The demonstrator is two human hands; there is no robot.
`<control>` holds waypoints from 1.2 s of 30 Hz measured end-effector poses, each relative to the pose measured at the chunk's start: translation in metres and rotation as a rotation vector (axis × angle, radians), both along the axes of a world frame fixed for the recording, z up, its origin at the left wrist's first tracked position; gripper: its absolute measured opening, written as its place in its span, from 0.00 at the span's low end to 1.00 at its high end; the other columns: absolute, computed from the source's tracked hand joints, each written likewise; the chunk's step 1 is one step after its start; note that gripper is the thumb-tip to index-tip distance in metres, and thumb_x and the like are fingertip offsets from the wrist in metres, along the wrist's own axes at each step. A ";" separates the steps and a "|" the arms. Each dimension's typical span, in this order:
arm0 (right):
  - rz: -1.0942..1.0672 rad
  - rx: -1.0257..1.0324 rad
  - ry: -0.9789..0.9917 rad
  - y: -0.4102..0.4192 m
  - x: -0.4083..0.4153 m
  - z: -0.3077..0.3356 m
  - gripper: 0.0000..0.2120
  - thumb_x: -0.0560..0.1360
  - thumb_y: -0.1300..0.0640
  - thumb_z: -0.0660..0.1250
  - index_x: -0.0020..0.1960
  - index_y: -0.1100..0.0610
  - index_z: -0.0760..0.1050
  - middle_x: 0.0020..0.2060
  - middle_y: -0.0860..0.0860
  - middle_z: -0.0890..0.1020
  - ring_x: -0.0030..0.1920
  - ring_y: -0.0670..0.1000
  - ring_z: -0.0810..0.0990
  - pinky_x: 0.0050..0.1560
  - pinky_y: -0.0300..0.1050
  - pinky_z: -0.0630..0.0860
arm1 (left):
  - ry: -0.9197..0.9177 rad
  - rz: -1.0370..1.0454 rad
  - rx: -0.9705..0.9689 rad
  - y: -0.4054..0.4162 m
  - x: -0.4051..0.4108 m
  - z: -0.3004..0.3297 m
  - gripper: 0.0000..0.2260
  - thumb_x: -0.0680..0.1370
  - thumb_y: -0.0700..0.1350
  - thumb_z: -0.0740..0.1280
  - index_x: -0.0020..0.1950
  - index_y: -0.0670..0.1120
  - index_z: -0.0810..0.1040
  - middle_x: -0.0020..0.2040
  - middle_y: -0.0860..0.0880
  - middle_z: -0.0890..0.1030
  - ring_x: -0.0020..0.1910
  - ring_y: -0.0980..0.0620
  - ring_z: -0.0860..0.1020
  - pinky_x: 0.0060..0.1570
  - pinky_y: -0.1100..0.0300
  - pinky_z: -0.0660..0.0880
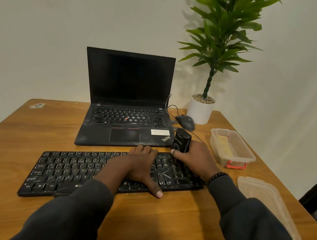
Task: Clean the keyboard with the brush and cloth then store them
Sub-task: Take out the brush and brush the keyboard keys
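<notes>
Black keyboard (pixel 84 172) flat on wooden table (pixel 8 128), under both sets of fingers. Left hand (pixel 142 168) pressing it, fingers straight. Right hand (pixel 195 158) curled round black brush (pixel 181 141), bristles down at the keys beside the left fingertips.

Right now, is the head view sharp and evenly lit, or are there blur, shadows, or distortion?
Head view: dim warm light; the green potted plant casts a soft shadow on the wall; wide-angle bending at the wooden table edges; the black external keyboard legends look soft.
</notes>
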State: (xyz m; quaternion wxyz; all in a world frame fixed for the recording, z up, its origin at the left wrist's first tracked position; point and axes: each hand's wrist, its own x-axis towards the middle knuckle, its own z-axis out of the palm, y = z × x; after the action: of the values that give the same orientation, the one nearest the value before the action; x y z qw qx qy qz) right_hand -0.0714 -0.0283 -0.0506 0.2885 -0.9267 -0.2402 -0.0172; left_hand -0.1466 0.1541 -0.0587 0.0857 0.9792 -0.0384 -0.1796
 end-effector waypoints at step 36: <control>-0.064 0.324 0.234 -0.061 -0.098 -0.019 0.08 0.71 0.46 0.73 0.48 0.43 0.76 0.43 0.43 0.84 0.44 0.39 0.81 0.44 0.39 0.78 | -0.012 0.007 -0.014 0.001 -0.006 -0.001 0.62 0.61 0.73 0.73 0.81 0.48 0.41 0.81 0.47 0.45 0.79 0.41 0.44 0.75 0.42 0.47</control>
State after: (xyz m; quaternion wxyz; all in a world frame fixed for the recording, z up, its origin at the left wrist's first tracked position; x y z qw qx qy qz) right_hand -0.1699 -0.0894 -0.0701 0.4590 -0.8710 -0.1697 0.0430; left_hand -0.1525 0.1547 -0.0599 0.0931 0.9798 -0.0368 -0.1731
